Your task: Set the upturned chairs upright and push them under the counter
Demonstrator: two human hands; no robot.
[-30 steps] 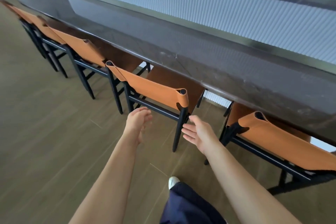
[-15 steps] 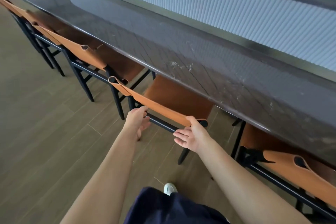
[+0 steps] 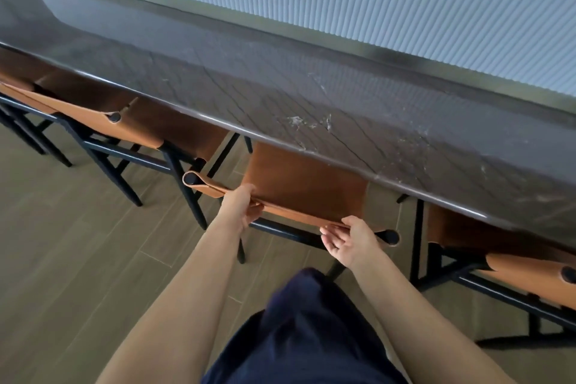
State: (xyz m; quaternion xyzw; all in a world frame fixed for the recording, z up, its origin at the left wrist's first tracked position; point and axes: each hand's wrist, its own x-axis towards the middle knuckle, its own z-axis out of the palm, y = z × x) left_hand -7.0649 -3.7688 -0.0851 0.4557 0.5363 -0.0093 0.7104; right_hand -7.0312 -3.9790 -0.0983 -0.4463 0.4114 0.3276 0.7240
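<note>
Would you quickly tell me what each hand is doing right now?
Left hand: grips the tan leather chair backrest.
Right hand: open, thumb resting on that backrest, fingers straight.

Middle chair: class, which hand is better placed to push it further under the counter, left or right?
Probably left. The left hand grips the backrest with curled fingers, a firm hold for pushing, while the right hand only touches it with straight fingers near the end post.
</note>
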